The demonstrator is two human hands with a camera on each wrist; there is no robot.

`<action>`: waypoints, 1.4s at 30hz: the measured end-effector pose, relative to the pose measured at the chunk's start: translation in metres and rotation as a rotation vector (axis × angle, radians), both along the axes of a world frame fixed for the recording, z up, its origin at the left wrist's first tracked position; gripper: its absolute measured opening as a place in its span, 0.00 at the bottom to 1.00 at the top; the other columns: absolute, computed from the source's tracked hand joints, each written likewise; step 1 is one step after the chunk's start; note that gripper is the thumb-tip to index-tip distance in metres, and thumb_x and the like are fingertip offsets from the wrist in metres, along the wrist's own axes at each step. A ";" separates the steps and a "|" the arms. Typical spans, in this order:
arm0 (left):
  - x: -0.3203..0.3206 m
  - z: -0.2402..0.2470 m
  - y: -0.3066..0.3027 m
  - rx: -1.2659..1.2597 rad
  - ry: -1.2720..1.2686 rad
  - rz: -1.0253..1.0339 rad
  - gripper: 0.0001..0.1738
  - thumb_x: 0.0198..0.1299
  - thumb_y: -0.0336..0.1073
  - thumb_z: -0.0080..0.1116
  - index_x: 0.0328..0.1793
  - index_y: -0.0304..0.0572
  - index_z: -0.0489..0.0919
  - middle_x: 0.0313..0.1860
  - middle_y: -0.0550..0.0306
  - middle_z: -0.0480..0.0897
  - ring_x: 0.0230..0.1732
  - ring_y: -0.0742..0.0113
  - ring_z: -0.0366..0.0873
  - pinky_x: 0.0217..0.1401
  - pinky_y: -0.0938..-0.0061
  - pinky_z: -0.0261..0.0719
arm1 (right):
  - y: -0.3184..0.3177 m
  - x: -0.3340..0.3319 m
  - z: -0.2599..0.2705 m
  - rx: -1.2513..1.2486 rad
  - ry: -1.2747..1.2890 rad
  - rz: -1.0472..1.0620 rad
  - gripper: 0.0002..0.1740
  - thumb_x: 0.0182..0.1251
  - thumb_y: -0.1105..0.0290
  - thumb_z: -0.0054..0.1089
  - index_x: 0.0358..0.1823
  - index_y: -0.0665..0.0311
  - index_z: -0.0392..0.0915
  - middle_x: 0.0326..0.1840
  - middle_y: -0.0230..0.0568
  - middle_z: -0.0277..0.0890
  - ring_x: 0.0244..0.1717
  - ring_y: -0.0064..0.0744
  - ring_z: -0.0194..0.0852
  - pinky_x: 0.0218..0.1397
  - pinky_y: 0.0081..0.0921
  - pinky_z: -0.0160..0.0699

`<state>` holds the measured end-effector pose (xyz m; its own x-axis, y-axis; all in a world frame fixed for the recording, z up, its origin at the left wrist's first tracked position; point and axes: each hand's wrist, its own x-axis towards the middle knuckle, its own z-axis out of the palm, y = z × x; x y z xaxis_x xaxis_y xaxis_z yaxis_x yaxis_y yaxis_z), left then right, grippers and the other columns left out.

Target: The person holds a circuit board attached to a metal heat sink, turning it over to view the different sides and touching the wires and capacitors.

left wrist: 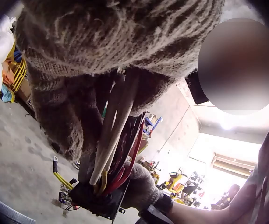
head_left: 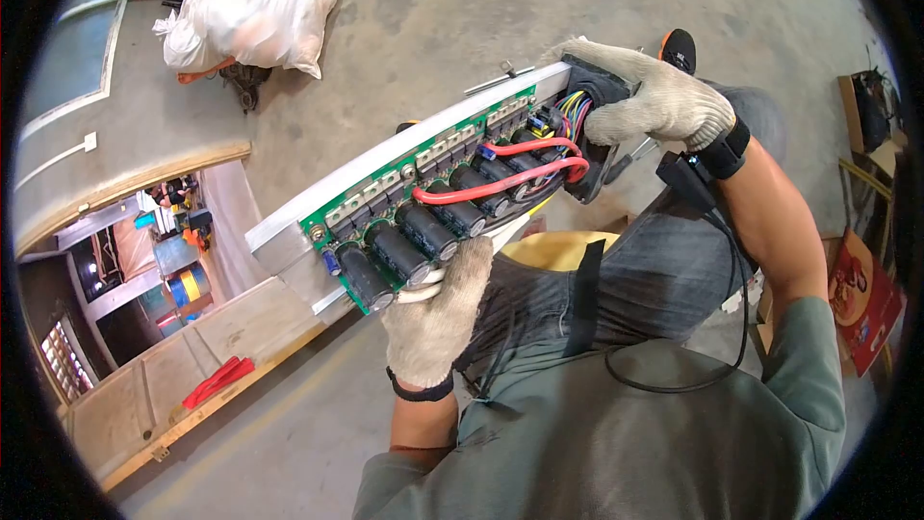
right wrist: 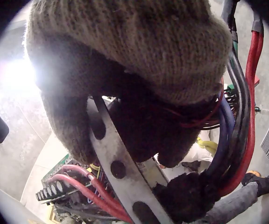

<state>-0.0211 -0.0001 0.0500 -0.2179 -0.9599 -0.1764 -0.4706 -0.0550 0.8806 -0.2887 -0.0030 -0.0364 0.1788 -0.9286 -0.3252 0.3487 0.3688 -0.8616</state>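
Held across the person's lap is a motor controller with its green circuit board (head_left: 335, 217) exposed. A silver metal casing (head_left: 414, 146) runs along its far side. Black capacitors (head_left: 397, 252) line the near side, and a thick red cable (head_left: 481, 195) loops over them. The gloved left hand (head_left: 445, 313) grips the controller's near edge by the lower-left capacitors, with white cables (left wrist: 113, 135) beneath its fingers. At the opposite end the gloved right hand (head_left: 664, 101) grips the black end, where coloured wires (head_left: 575, 108) come out. A metal plate with holes (right wrist: 118, 168) passes under its fingers.
Left of the person stands a wooden bench (head_left: 260, 342) with red gloves (head_left: 219, 382) on it. White sacks (head_left: 260, 14) lie on the concrete floor ahead. A yellow seat (head_left: 558, 248) shows beneath the person; a red box (head_left: 861, 299) stands at the right.
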 end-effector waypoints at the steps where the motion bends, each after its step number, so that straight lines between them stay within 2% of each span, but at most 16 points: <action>1: -0.002 0.001 0.000 0.033 0.064 0.026 0.11 0.58 0.29 0.68 0.45 0.36 0.79 0.42 0.57 0.82 0.37 0.70 0.78 0.39 0.72 0.76 | 0.000 0.000 -0.001 -0.001 -0.001 0.001 0.41 0.58 0.82 0.61 0.75 0.66 0.59 0.35 0.32 0.76 0.32 0.19 0.72 0.38 0.20 0.74; 7: 0.008 -0.004 -0.001 -0.008 -0.061 -0.020 0.09 0.60 0.30 0.67 0.44 0.37 0.80 0.42 0.61 0.83 0.39 0.73 0.78 0.41 0.73 0.77 | 0.000 -0.001 -0.009 0.003 0.006 0.009 0.42 0.57 0.82 0.62 0.75 0.67 0.59 0.38 0.33 0.77 0.34 0.19 0.72 0.39 0.20 0.75; 8: 0.009 -0.005 -0.002 -0.013 -0.064 -0.017 0.09 0.60 0.30 0.67 0.44 0.37 0.80 0.42 0.61 0.83 0.39 0.73 0.78 0.41 0.73 0.77 | 0.000 -0.001 -0.009 0.026 0.012 -0.005 0.42 0.56 0.81 0.63 0.75 0.67 0.59 0.42 0.35 0.78 0.35 0.20 0.73 0.40 0.20 0.75; 10: 0.010 -0.006 -0.001 -0.137 -0.175 -0.141 0.11 0.61 0.30 0.66 0.47 0.36 0.81 0.43 0.60 0.84 0.41 0.74 0.79 0.43 0.75 0.78 | 0.000 0.001 -0.010 0.037 0.035 -0.034 0.43 0.56 0.79 0.64 0.75 0.68 0.59 0.51 0.37 0.77 0.39 0.22 0.74 0.43 0.22 0.77; 11: 0.006 -0.002 0.000 -0.139 -0.177 -0.138 0.11 0.61 0.30 0.66 0.47 0.36 0.81 0.43 0.60 0.84 0.41 0.74 0.79 0.43 0.75 0.78 | 0.000 0.000 -0.012 0.034 0.033 -0.030 0.43 0.56 0.79 0.64 0.75 0.68 0.59 0.51 0.37 0.77 0.39 0.22 0.74 0.43 0.22 0.77; 13: -0.006 0.014 0.000 0.114 -0.062 -0.024 0.13 0.60 0.28 0.65 0.50 0.35 0.81 0.44 0.59 0.85 0.41 0.73 0.80 0.44 0.75 0.78 | -0.001 0.000 -0.016 -0.009 0.030 -0.038 0.43 0.55 0.78 0.64 0.75 0.69 0.59 0.51 0.37 0.77 0.40 0.22 0.74 0.44 0.22 0.77; 15: -0.009 0.016 -0.002 0.106 -0.070 -0.019 0.12 0.60 0.26 0.64 0.50 0.33 0.81 0.45 0.59 0.86 0.42 0.73 0.81 0.44 0.75 0.79 | -0.001 0.000 -0.010 0.016 0.022 -0.022 0.43 0.55 0.78 0.65 0.75 0.69 0.59 0.51 0.37 0.78 0.41 0.22 0.74 0.44 0.22 0.76; 17: -0.007 0.015 -0.005 0.262 0.033 0.008 0.18 0.57 0.32 0.69 0.52 0.33 0.81 0.49 0.56 0.83 0.46 0.71 0.78 0.51 0.75 0.76 | -0.002 -0.001 -0.010 0.042 0.015 -0.006 0.43 0.55 0.78 0.65 0.74 0.69 0.59 0.52 0.37 0.78 0.41 0.22 0.74 0.44 0.22 0.76; 19: -0.001 0.009 -0.001 0.185 0.005 -0.015 0.17 0.57 0.33 0.69 0.52 0.34 0.82 0.48 0.56 0.84 0.45 0.72 0.78 0.49 0.75 0.76 | -0.002 -0.005 -0.018 0.043 0.065 0.045 0.45 0.54 0.67 0.70 0.74 0.70 0.59 0.52 0.38 0.79 0.44 0.22 0.77 0.45 0.21 0.78; 21: 0.004 0.003 0.001 0.107 -0.026 -0.038 0.17 0.57 0.34 0.69 0.51 0.34 0.83 0.47 0.56 0.84 0.44 0.73 0.78 0.48 0.75 0.76 | -0.001 -0.005 -0.019 0.045 0.064 0.037 0.45 0.55 0.67 0.70 0.73 0.70 0.60 0.53 0.39 0.79 0.45 0.23 0.77 0.46 0.21 0.78; 23: 0.007 0.002 0.001 -0.052 -0.213 -0.150 0.08 0.60 0.29 0.64 0.46 0.41 0.85 0.42 0.54 0.87 0.41 0.67 0.84 0.42 0.71 0.81 | -0.002 -0.003 -0.019 0.047 0.062 0.028 0.44 0.55 0.66 0.70 0.73 0.71 0.60 0.53 0.40 0.79 0.46 0.24 0.77 0.48 0.21 0.79; 26: 0.002 0.011 -0.001 0.105 -0.195 -0.083 0.08 0.59 0.31 0.66 0.44 0.40 0.85 0.39 0.54 0.87 0.36 0.68 0.84 0.39 0.70 0.82 | -0.002 -0.003 -0.010 0.062 0.052 0.013 0.44 0.54 0.66 0.71 0.72 0.74 0.61 0.56 0.42 0.78 0.52 0.28 0.76 0.57 0.23 0.76; 30: -0.003 0.016 -0.002 0.155 -0.217 -0.039 0.09 0.58 0.33 0.68 0.43 0.39 0.86 0.37 0.54 0.87 0.33 0.68 0.85 0.37 0.70 0.82 | -0.002 -0.003 -0.017 0.020 -0.012 -0.010 0.44 0.55 0.67 0.70 0.71 0.75 0.61 0.57 0.42 0.77 0.53 0.27 0.76 0.58 0.24 0.76; 33: 0.005 0.009 0.000 0.014 -0.224 -0.166 0.09 0.57 0.32 0.68 0.44 0.41 0.86 0.38 0.53 0.87 0.34 0.67 0.85 0.38 0.71 0.82 | -0.003 -0.003 -0.016 0.026 -0.010 0.011 0.43 0.55 0.67 0.70 0.71 0.75 0.61 0.58 0.42 0.77 0.54 0.27 0.75 0.59 0.24 0.75; 35: 0.008 0.004 0.003 0.040 -0.151 -0.108 0.17 0.56 0.41 0.71 0.46 0.36 0.85 0.37 0.58 0.86 0.36 0.75 0.80 0.42 0.76 0.78 | -0.003 -0.002 -0.020 -0.020 -0.016 -0.013 0.43 0.55 0.66 0.71 0.70 0.76 0.62 0.58 0.42 0.77 0.54 0.27 0.75 0.59 0.24 0.75; 42: 0.005 0.007 0.002 0.058 -0.211 -0.116 0.16 0.57 0.40 0.71 0.45 0.36 0.85 0.36 0.58 0.87 0.35 0.75 0.81 0.41 0.76 0.79 | -0.004 -0.002 -0.021 -0.034 -0.006 0.004 0.43 0.54 0.66 0.72 0.70 0.75 0.63 0.58 0.42 0.77 0.55 0.28 0.75 0.61 0.24 0.74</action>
<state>-0.0157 0.0020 0.0568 -0.2782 -0.9176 -0.2840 -0.6497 -0.0380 0.7592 -0.2909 -0.0066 -0.0572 0.1843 -0.9383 -0.2926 0.3523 0.3410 -0.8716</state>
